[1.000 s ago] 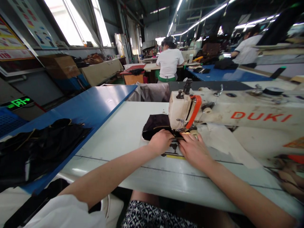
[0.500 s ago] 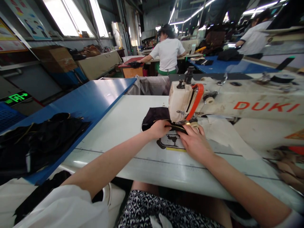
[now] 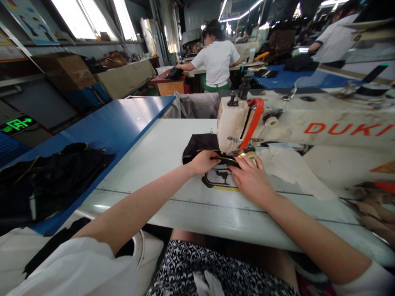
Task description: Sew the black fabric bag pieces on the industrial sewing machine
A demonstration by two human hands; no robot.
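A piece of black fabric (image 3: 200, 142) with a gold-toothed zipper (image 3: 226, 159) lies under the head of a white sewing machine (image 3: 233, 123). My left hand (image 3: 204, 162) is closed on the near edge of this fabric, thumb and fingers pinching it left of the needle area. My right hand (image 3: 251, 179) rests on the fabric's right end beside the presser foot, its fingers stretched out and somewhat apart. The needle and the stitching spot are mostly hidden by the machine head and my fingers.
A blue table (image 3: 123, 119) on the left bears a heap of black fabric pieces (image 3: 49, 176). White material (image 3: 296, 168) lies under the machine arm. Below the machine table's left edge stands a white bucket (image 3: 145, 255). Ahead, a person in a white shirt (image 3: 216, 61) works at another table.
The whole view has shifted slightly. More of the zipper's gold teeth shows between my hands. Both hands keep nearly the same place on the fabric.
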